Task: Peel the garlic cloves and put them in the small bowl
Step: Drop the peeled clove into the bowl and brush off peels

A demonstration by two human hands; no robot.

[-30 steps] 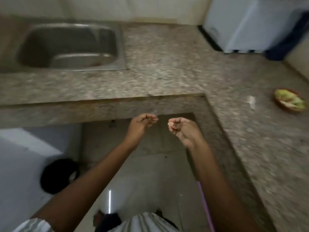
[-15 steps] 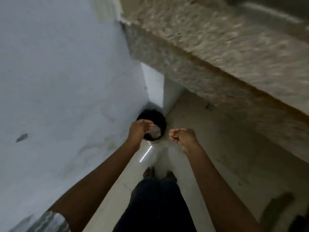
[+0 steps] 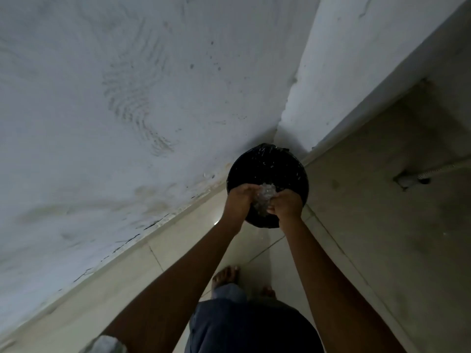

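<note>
Since the left hand [image 3: 240,200] and right hand [image 3: 286,206] are curled over the bin [image 3: 270,161] at frame centre, their contents untellable, any skins are best released low inside its rim; cloves and bowl are unseen.

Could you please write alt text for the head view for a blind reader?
The left hand and right hand meet over a black bin in a wall corner, with pale crinkly material visible between them. Bare feet stand on floor tiles.

Pale bits [image 3: 265,198] between left hand [image 3: 238,200] and right hand [image 3: 286,203] are too blurred to identify.
</note>
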